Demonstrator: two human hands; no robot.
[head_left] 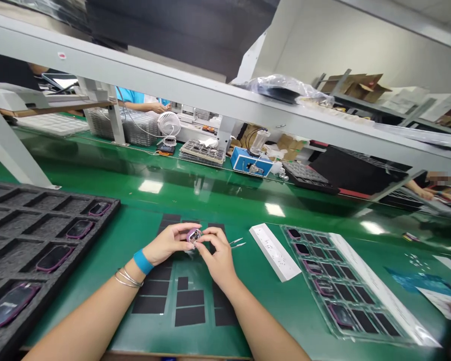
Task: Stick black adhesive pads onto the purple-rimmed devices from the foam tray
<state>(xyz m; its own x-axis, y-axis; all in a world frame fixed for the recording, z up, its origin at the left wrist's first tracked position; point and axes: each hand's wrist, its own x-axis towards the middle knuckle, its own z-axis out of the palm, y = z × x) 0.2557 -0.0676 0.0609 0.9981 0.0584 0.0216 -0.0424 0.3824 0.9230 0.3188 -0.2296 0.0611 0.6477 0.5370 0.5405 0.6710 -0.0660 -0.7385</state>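
My left hand [169,243] pinches a small purple-framed part [194,235] above the green bench. My right hand [216,255] is closed on the same part from the right, and a pair of metal tweezers [236,243] sticks out past its fingers. Below the hands lies a mat with black rectangular pads [184,301]. My left wrist wears a blue band and thin bangles.
A black foam tray [22,225] at left holds several purple parts. A clear plastic tray [338,286] with dark parts lies at right, beside a white bar [274,250]. Across the green belt stand a small fan [169,124], a blue box [250,163] and other people's hands.
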